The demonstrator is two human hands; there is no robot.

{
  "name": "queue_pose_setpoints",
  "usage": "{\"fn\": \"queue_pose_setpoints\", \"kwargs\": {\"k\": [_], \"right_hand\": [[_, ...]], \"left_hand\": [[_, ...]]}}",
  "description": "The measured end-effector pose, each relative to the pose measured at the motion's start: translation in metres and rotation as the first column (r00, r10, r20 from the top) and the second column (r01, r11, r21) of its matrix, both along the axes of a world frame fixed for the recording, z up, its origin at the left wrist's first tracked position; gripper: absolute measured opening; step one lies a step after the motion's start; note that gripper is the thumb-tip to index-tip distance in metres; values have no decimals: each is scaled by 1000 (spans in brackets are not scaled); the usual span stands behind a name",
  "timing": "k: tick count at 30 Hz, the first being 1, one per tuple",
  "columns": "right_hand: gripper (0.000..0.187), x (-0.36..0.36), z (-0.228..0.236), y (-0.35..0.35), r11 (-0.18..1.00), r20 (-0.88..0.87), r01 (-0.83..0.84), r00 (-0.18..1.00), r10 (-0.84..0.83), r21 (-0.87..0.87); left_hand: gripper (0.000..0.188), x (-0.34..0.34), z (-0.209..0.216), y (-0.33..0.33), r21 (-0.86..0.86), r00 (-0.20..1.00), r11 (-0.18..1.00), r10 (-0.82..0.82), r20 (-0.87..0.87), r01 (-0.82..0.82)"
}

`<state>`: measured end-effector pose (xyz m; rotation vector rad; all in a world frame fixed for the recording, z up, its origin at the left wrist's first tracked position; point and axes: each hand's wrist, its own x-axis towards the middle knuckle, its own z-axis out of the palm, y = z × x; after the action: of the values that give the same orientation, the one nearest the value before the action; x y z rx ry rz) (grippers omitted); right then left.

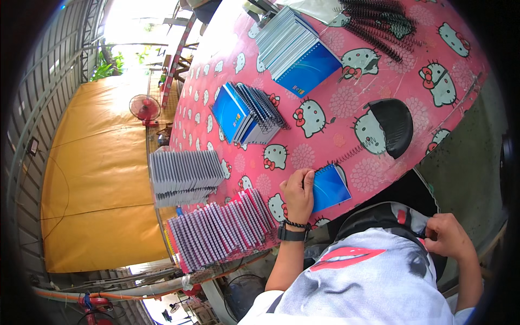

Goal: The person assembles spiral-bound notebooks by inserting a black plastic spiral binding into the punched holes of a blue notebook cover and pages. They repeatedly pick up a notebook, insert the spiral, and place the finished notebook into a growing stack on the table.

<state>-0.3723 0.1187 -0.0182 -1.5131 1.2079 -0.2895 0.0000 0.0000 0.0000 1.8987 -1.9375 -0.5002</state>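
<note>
Blue notebook (330, 188) flat near the close edge of the pink cartoon-cat tablecloth (346, 116), spine side facing away toward the loose wire coil (352, 154) lying just beyond it. Left hand (299, 196) pressed palm-down on the notebook's left edge, fingers spread over the cover, pinning rather than gripping. Right hand (447, 234) off the table, down by the grey shirt (374, 276), fingers curled at a dark bag (390, 214) in the lap; whether pinching something there — cannot tell.

Judged advice: keep the left palm flat and close to the spine edge so the punched holes stay lined up; avoid sliding the cover toward the table edge, already close. Bring the coil in parallel to the spine, not angled.

Further out: black curved plastic piece (394, 125) beyond the coil, apart from it. Fanned stack of bound blue notebooks (246, 112) mid-table; another stack (295, 51) farther off; bundle of black coils (379, 27) at the far end. To the left, rows of grey (184, 177) and pink-edged (222, 230) unbound booklets, near the left wrist.
</note>
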Motion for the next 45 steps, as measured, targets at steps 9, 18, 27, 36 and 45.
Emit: {"fn": "queue_pose_setpoints", "kwargs": {"k": [9,18,27,36,45], "right_hand": [[20,16,1,0,916,-38,-49,999,37,-397],[15,44,10,-32,828,54,-162,973,225,-537],[13,45,13,-56,793,-108,-471,877,469,-385],[46,15,48,-176,627,40,29,999,3,-778],[75,40,28,-198,673,-270,-312,948,171,-670]], "left_hand": [[26,-1,-2,1,-14,1000,1000,12,11,-12],[23,-1,0,6,-61,999,998,19,-46,-22],[23,0,14,14,-12,993,1000,-4,-119,3],[26,-23,42,13,-315,955,904,-297,19,287],[30,-9,34,21,-370,952,879,-301,60,301]]}}
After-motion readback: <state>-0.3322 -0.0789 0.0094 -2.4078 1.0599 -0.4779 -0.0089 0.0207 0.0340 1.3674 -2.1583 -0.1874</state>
